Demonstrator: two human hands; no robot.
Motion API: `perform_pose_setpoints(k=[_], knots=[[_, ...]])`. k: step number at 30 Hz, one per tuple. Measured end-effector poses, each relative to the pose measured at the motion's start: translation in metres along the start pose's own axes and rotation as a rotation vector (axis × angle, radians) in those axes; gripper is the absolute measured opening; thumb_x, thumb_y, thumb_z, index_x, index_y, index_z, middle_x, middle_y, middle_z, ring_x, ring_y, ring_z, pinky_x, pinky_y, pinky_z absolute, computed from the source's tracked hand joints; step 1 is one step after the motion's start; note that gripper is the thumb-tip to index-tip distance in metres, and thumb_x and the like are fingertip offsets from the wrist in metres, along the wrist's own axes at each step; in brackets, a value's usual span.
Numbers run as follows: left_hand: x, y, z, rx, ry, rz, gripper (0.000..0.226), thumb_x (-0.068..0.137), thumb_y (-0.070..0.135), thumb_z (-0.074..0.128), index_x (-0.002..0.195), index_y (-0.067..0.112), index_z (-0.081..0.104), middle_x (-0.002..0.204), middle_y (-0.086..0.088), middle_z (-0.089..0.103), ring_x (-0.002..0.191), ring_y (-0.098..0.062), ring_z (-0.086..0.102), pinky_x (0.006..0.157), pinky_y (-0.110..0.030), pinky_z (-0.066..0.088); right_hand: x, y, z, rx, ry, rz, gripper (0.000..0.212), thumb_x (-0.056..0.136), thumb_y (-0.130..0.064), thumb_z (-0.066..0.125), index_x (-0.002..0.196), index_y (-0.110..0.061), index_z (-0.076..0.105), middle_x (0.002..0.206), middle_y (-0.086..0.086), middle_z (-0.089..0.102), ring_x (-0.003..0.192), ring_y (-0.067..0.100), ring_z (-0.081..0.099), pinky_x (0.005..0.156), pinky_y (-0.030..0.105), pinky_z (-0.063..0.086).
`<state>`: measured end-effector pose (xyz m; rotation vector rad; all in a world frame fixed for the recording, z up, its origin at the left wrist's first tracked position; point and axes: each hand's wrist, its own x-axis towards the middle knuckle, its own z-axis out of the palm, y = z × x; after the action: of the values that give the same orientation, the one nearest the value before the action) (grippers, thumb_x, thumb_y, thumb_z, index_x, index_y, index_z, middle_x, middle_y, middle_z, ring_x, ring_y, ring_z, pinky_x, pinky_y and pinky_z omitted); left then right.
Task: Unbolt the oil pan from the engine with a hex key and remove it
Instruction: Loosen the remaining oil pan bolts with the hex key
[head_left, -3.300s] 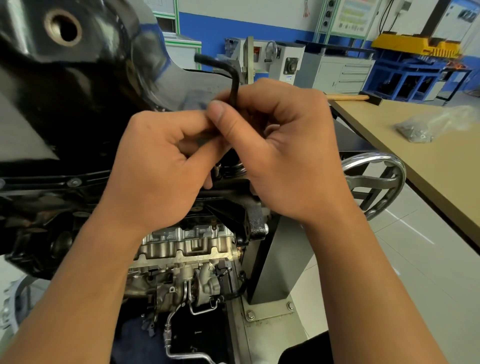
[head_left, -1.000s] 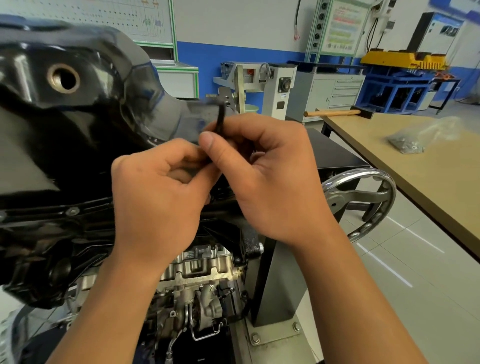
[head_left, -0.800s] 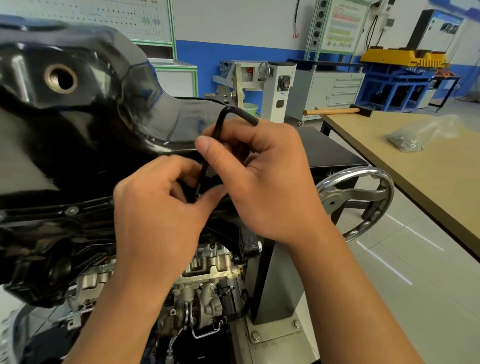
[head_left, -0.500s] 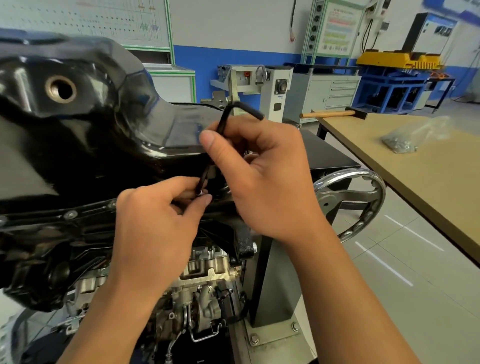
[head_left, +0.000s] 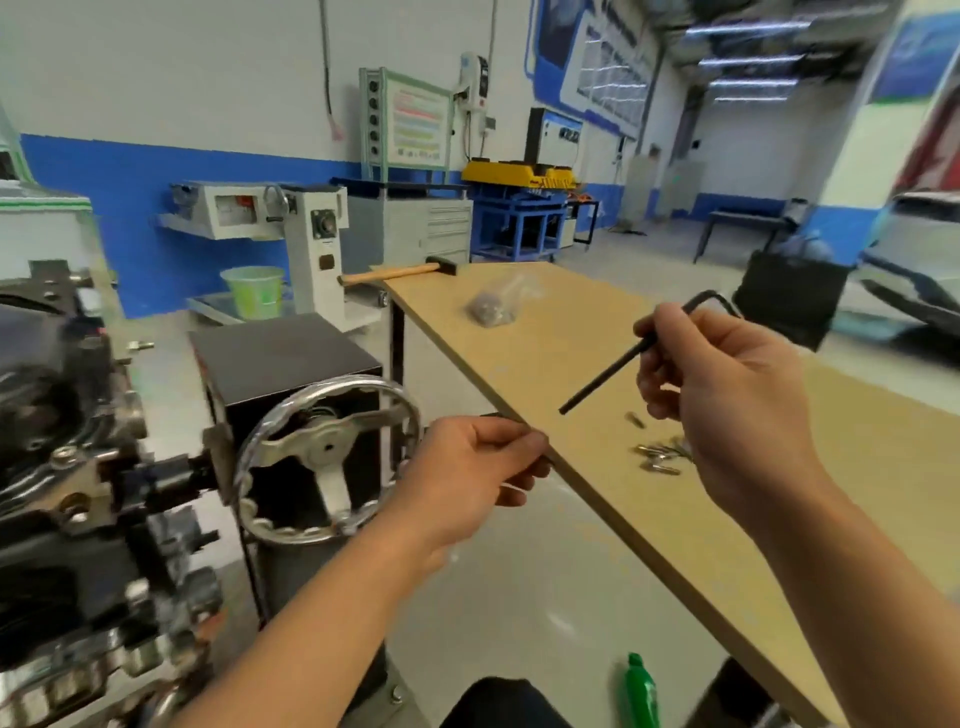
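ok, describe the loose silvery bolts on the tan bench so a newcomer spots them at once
Start at the long tan wooden table on the right. Toward its near end, just under the right hand gripping the black L-shaped hex key, lies a small cluster of silvery bolts. Unlike the hardware in the clear plastic bag farther back, these lie loose and bare.

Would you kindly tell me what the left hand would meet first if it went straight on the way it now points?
Most likely the near edge of the wooden table, just right of the left hand; the loose bolts lie farther on. Depth is unclear, so it might pass above the edge.
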<state>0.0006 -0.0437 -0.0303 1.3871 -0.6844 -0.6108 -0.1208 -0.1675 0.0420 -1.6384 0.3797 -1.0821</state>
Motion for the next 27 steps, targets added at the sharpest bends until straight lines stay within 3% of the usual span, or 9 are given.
perform_pose_setpoints(k=[5,9,11,13,16,19,24,27], knots=[[0.064,-0.028,0.123,0.336,-0.229,-0.066,0.010,0.091,0.013,0.071,0.082,0.010,0.074,0.065,0.000,0.069,0.051,-0.008,0.056,0.051,-0.021,0.049,0.009,0.038,-0.115,-0.149,0.258,0.082,0.033,0.101,-0.023,0.055,0.074,-0.010,0.069,0.054,-0.001,0.056,0.052,0.012,0.050,0.052,0.028,0.039],[0.093,-0.049,0.161,0.648,-0.178,0.057,0.012,0.082,0.017,0.078,0.077,0.026,0.072,0.072,0.004,0.068,0.058,-0.005,0.060,0.056,-0.017,0.047,0.003,0.059,-0.168,-0.170,0.335,0.118,0.033,0.100,-0.024,0.057,0.071,-0.013,0.069,0.051,-0.005,0.055,0.047,0.006,0.048,0.046,0.020,0.039],[0.100,-0.054,0.164,0.726,-0.128,0.127,0.013,0.077,0.020,0.080,0.085,0.028,0.075,0.080,0.004,0.070,0.060,0.005,0.057,0.053,-0.005,0.041,0.002,0.067,-0.179,-0.179,0.331,0.124,0.034,0.100,-0.026,0.057,0.072,-0.013,0.070,0.051,-0.005,0.055,0.046,0.005,0.048,0.044,0.017,0.039],[0.101,-0.054,0.161,0.747,-0.121,0.167,0.029,0.076,0.019,0.082,0.103,0.027,0.076,0.083,0.003,0.072,0.059,0.006,0.057,0.052,-0.004,0.039,0.003,0.072,-0.179,-0.189,0.318,0.130,0.034,0.101,-0.027,0.056,0.073,-0.014,0.071,0.051,-0.005,0.054,0.046,0.005,0.047,0.043,0.016,0.038],[0.091,-0.045,0.143,0.732,-0.069,0.209,0.046,0.082,0.017,0.079,0.125,0.026,0.067,0.077,0.008,0.071,0.062,-0.007,0.065,0.058,-0.019,0.046,0.006,0.074,-0.159,-0.239,0.256,0.123,0.033,0.101,-0.029,0.056,0.075,-0.015,0.072,0.052,-0.003,0.054,0.045,0.004,0.046,0.043,0.016,0.038],[0.074,-0.024,0.102,0.714,-0.015,0.258,0.035,0.090,0.017,0.070,0.124,0.026,0.066,0.078,0.011,0.069,0.057,-0.007,0.066,0.057,-0.025,0.053,0.009,0.068,-0.126,-0.273,0.177,0.089,0.034,0.100,-0.030,0.056,0.075,-0.012,0.072,0.055,0.000,0.055,0.047,0.006,0.045,0.046,0.022,0.038],[0.023,0.048,-0.007,0.840,0.104,0.382,0.021,0.093,0.022,0.067,0.109,0.035,0.071,0.089,0.019,0.068,0.079,0.006,0.064,0.069,-0.015,0.052,0.010,0.043,-0.025,-0.230,-0.044,-0.010,0.033,0.099,-0.032,0.057,0.075,-0.014,0.072,0.057,-0.004,0.060,0.050,0.003,0.050,0.054,0.028,0.044],[-0.012,0.096,-0.075,1.004,0.204,0.411,0.016,0.091,0.028,0.069,0.102,0.040,0.072,0.087,0.024,0.069,0.086,0.010,0.061,0.068,-0.011,0.046,0.004,0.017,0.058,-0.161,-0.257,-0.214,0.035,0.098,-0.029,0.059,0.075,-0.006,0.070,0.064,0.009,0.061,0.056,0.020,0.052,0.055,0.036,0.046]])
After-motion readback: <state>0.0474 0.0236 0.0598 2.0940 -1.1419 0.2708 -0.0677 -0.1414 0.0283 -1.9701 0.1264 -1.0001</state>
